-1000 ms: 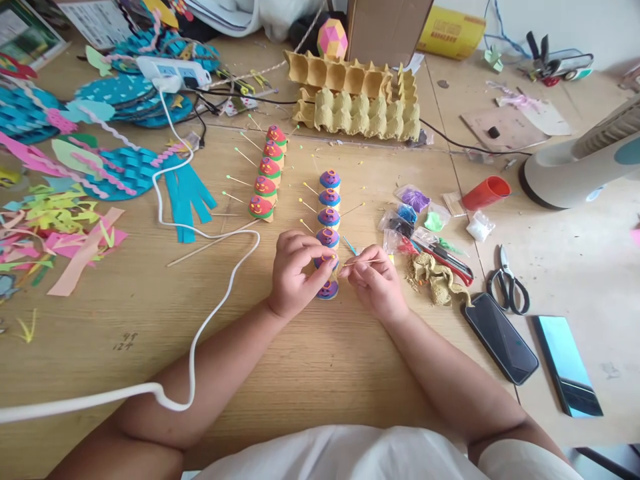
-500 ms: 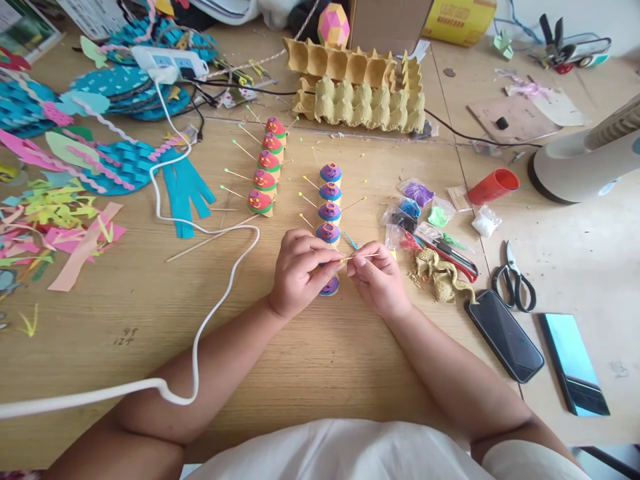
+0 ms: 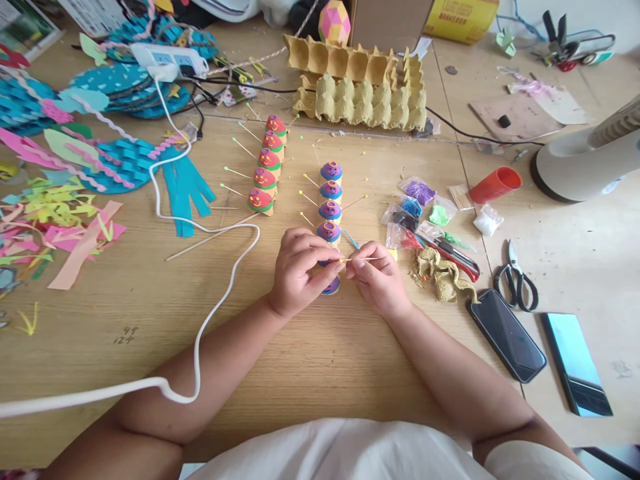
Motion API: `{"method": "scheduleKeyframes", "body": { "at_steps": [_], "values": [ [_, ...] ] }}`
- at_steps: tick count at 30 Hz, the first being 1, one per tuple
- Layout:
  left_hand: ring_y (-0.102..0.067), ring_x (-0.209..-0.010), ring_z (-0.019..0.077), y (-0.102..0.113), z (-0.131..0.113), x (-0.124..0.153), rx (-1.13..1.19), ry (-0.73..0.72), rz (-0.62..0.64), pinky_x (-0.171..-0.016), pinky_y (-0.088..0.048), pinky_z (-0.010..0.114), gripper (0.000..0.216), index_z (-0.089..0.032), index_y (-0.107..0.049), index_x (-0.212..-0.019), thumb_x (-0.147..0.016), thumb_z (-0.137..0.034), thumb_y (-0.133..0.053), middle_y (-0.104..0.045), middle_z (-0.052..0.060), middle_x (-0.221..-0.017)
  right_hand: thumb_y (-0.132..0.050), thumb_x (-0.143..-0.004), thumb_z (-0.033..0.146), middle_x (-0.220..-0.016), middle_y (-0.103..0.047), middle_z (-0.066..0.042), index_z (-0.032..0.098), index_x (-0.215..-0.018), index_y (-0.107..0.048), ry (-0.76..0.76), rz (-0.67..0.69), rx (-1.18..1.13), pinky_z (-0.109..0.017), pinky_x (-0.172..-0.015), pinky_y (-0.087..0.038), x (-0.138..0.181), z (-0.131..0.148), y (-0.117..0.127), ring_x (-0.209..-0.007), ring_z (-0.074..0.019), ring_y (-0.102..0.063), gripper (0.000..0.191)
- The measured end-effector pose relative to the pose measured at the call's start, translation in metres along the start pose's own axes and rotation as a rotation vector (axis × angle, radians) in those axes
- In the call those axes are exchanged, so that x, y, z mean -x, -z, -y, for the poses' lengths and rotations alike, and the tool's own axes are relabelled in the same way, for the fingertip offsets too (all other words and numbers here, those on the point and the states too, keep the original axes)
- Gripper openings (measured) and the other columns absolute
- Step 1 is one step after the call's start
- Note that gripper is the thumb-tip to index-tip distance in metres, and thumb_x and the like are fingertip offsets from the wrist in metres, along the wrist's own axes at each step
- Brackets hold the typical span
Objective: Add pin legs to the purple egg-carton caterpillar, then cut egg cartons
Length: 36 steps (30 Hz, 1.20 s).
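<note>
A thin toothpick [image 3: 349, 259] with a small yellow ball at its left end lies level between my hands. My left hand [image 3: 303, 272] pinches the ball end between thumb and fingertips. The stick is also held by my right hand [image 3: 379, 279], closed in a pinch nearer the other end. Beneath the hands runs an egg-carton caterpillar [image 3: 331, 211] with purple and blue clay domes; my left fingers partly hide its nearer domes. Yellow-tipped sticks stand out from its farther domes. To its left is a red and green caterpillar [image 3: 265, 179] with green-tipped sticks.
Bags of clay [image 3: 419, 192], a utility knife [image 3: 456, 259] and torn carton scraps [image 3: 445, 283] lie right of my hands. Farther right are scissors [image 3: 515, 277] and two phones [image 3: 507, 333]. Egg cartons [image 3: 370, 103] stand behind. A white cable [image 3: 227, 287] loops across my left side.
Both hands stay in almost the same place, still pinching the toothpick. The view has shifted very slightly; nothing else has visibly moved.
</note>
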<state>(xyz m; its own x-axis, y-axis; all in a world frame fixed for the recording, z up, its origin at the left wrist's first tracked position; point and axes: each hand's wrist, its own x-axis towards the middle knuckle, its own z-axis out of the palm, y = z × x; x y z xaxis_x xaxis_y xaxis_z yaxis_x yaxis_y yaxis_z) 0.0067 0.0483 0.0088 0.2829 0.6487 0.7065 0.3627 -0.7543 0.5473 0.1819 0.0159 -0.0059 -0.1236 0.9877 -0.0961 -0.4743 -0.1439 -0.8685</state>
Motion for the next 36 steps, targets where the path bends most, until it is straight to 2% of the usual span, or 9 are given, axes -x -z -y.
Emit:
{"method": "scheduleKeyframes", "body": {
  "at_steps": [4, 9, 13, 17, 23, 29, 32, 36],
  "values": [
    [-0.058, -0.093, 0.0209, 0.0, 0.0, 0.0, -0.009, 0.013, 0.011, -0.089, -0.048, 0.041, 0.011, -0.025, -0.071, -0.1, -0.091, -0.031, -0.073, -0.071, 0.003, -0.089, -0.081, -0.083, 0.039, -0.063, -0.066, 0.005, 0.022, -0.08, -0.059, 0.01, -0.014, -0.009, -0.021, -0.052, -0.03, 0.0, 0.0, 0.001, -0.053, -0.0076, -0.046, 0.028],
    [-0.059, -0.091, 0.0199, 0.0, 0.001, 0.001, -0.036, 0.005, -0.017, -0.088, -0.049, 0.04, 0.008, -0.025, -0.071, -0.097, -0.09, -0.025, -0.074, -0.071, 0.002, -0.087, -0.083, -0.08, 0.044, -0.062, -0.065, 0.005, 0.021, -0.078, -0.058, -0.005, -0.033, 0.023, -0.02, -0.051, -0.031, 0.0, 0.0, 0.0, -0.051, -0.007, -0.045, 0.034],
    [-0.059, -0.09, 0.0198, 0.0, 0.003, 0.002, -0.023, 0.013, -0.022, -0.088, -0.049, 0.04, 0.005, -0.026, -0.071, -0.094, -0.09, -0.025, -0.074, -0.071, 0.001, -0.086, -0.084, -0.079, 0.042, -0.063, -0.066, 0.004, 0.021, -0.077, -0.058, -0.005, -0.027, 0.011, -0.02, -0.053, -0.037, 0.0, 0.001, -0.002, -0.054, -0.0077, -0.051, 0.033],
    [-0.06, -0.09, 0.02, 0.0, 0.004, 0.002, -0.032, 0.047, -0.011, -0.087, -0.05, 0.04, 0.004, -0.026, -0.072, -0.09, -0.092, -0.03, -0.072, -0.072, 0.001, -0.085, -0.084, -0.078, 0.044, -0.063, -0.066, 0.005, 0.022, -0.077, -0.058, -0.002, -0.029, 0.016, -0.021, -0.056, -0.042, 0.0, 0.002, -0.003, -0.056, -0.0087, -0.055, 0.035],
    [-0.058, -0.091, 0.021, 0.001, 0.0, 0.001, -0.003, 0.088, 0.013, -0.089, -0.048, 0.042, 0.013, -0.025, -0.074, -0.097, -0.093, -0.038, -0.07, -0.072, 0.003, -0.088, -0.082, -0.081, 0.044, -0.064, -0.064, 0.005, 0.022, -0.079, -0.059, 0.046, -0.043, 0.052, -0.021, -0.059, -0.044, 0.001, 0.0, -0.002, -0.057, -0.0085, -0.055, 0.032],
    [-0.058, -0.089, 0.0196, 0.001, -0.002, 0.001, 0.045, 0.085, -0.014, -0.087, -0.049, 0.04, 0.004, -0.024, -0.071, -0.092, -0.093, -0.024, -0.067, -0.071, 0.002, -0.085, -0.08, -0.084, 0.041, -0.07, -0.063, 0.003, 0.022, -0.08, -0.063, 0.158, -0.038, 0.219, -0.024, -0.064, -0.048, 0.003, 0.003, -0.004, -0.064, -0.0099, -0.056, 0.025],
    [-0.059, -0.088, 0.0193, 0.0, 0.0, 0.002, 0.063, 0.119, -0.013, -0.086, -0.05, 0.04, 0.006, -0.024, -0.07, -0.09, -0.094, -0.026, -0.065, -0.07, 0.002, -0.085, -0.078, -0.084, 0.046, -0.072, -0.063, 0.002, 0.022, -0.078, -0.063, 0.197, -0.035, 0.353, -0.026, -0.062, -0.046, 0.004, 0.007, -0.007, -0.066, -0.0116, -0.055, 0.029],
    [-0.06, -0.089, 0.0196, -0.001, 0.001, 0.003, 0.111, 0.166, 0.009, -0.087, -0.051, 0.041, 0.012, -0.024, -0.069, -0.087, -0.095, -0.032, -0.065, -0.07, 0.002, -0.084, -0.074, -0.087, 0.048, -0.07, -0.059, 0.001, 0.022, -0.075, -0.062, 0.238, 0.017, 0.418, -0.026, -0.059, -0.042, 0.004, 0.01, -0.007, -0.064, -0.0118, -0.05, 0.03]
  ]
}}
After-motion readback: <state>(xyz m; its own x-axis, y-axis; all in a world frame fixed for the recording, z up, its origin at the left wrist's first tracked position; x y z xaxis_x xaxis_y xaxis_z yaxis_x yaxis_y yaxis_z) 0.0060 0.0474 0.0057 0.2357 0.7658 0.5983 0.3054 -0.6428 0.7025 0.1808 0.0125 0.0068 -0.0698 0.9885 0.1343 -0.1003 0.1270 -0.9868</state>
